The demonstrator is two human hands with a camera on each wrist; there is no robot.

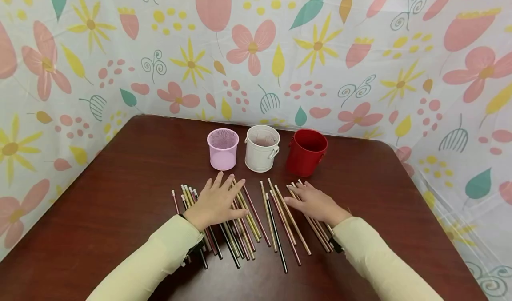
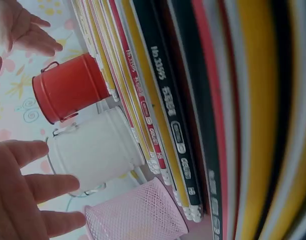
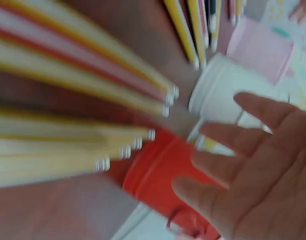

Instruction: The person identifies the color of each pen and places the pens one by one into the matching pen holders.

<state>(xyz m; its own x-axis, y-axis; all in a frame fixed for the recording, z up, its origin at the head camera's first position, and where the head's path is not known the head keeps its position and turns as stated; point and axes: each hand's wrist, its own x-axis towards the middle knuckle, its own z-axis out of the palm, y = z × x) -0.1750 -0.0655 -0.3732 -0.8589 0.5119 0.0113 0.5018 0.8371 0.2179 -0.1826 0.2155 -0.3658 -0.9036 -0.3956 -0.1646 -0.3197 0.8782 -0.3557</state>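
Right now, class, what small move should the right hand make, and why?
Probably the right hand should pinch one of the white-tipped pencils beneath it: its fingers are spread and hold nothing, those pencils lie loose on the table, and none stands in the red bucket just beyond.

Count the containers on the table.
3, in a row in the head view: a cylindrical pink mesh cup at left, a round white metal-looking pail in the middle, a round red metal-looking pail at right. None seems hidden.
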